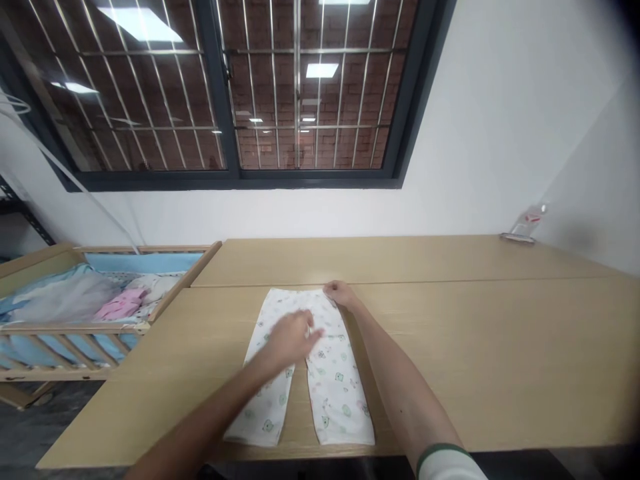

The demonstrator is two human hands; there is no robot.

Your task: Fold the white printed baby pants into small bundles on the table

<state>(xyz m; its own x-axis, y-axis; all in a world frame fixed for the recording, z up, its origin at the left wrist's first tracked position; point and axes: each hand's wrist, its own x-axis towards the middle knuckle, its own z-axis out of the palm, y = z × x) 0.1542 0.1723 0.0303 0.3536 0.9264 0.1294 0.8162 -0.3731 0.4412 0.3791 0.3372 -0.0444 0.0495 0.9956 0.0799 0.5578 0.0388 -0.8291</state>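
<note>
Pinching seemingly at the top right corner, the right hand [340,293] is holding printed pants [343,393] at lower centre; the left hand [294,339] is blurring, grip unclear. They're looking light, soft, suiting waist-corner holds.

Two hands [291,341] [340,294], one pair of pants [341,387] — one crib [75,329], one window [320,177]

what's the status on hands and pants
Right hand at top right corner of printed pants. Left hand blurred, partly hiding their middle. Pants flat on wooden tabletop.
</note>
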